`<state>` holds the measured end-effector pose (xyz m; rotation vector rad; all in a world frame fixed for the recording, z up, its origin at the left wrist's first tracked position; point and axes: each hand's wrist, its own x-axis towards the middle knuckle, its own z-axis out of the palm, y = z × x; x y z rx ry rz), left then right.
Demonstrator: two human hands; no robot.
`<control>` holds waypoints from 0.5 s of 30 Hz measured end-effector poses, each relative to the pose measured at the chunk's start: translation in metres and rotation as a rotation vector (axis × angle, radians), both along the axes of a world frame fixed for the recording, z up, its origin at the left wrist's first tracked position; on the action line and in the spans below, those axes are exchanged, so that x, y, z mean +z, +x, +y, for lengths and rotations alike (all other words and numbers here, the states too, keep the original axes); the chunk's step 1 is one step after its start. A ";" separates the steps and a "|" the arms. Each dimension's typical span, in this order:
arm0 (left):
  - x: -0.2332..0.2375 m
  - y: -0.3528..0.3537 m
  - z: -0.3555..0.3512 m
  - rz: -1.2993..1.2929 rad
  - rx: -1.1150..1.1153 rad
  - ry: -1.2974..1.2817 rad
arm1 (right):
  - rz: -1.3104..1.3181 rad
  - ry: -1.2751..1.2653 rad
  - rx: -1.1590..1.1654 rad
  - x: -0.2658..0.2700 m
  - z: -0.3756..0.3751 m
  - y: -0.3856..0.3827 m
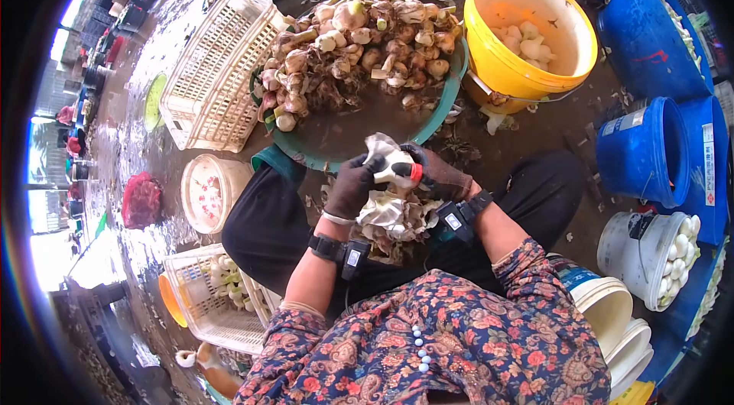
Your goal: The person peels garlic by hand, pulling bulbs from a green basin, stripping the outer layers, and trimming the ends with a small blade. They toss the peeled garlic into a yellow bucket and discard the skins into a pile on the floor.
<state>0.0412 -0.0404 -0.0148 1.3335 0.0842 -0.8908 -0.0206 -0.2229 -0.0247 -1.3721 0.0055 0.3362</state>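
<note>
In front of my lap, my left hand (pixel 349 185), in a dark glove, is closed on a garlic bulb (pixel 388 156) with loose white skin. My right hand (pixel 441 173), also gloved, comes against the bulb from the other side. Its fingers wrap round a small tool with a red end (pixel 416 173); the rest of the tool is mostly hidden. Beneath both hands, papery garlic skins (pixel 394 215) are heaped between my legs. Just ahead stands a wide green tub (pixel 447 111), piled with unpeeled garlic bulbs (pixel 348 46) towards its far side.
A yellow bucket (pixel 489 11) with peeled bulbs stands at front right. Blue buckets (pixel 634 153) and a white bucket of peeled garlic (pixel 627 252) line the right side. On the left are a white crate (pixel 222 69), a pale bucket (pixel 229 199) and a lower crate (pixel 199 321).
</note>
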 end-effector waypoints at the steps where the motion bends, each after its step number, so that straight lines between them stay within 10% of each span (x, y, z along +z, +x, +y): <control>1: 0.004 -0.001 0.000 0.115 0.097 -0.080 | -0.077 0.079 -0.019 0.003 0.002 0.000; 3: -0.003 -0.006 0.007 -0.872 -0.191 0.323 | -0.032 0.221 -0.016 0.005 0.004 -0.001; 6: 0.005 -0.011 0.016 -1.051 -0.164 0.356 | -0.120 0.318 -0.112 0.006 0.011 0.001; 8: -0.020 -0.006 0.017 -0.566 0.010 0.061 | -0.607 -0.583 -0.257 0.011 0.013 -0.002; 9: -0.031 -0.001 0.017 -0.074 0.174 -0.223 | -0.608 -0.583 -0.258 0.009 0.014 -0.001; 12: -0.034 0.001 0.018 -0.096 0.129 -0.223 | -0.580 -0.712 -0.284 -0.009 0.014 0.001; 15: -0.028 -0.006 0.039 -0.729 0.005 0.012 | 0.339 0.621 -0.586 -0.042 0.001 0.007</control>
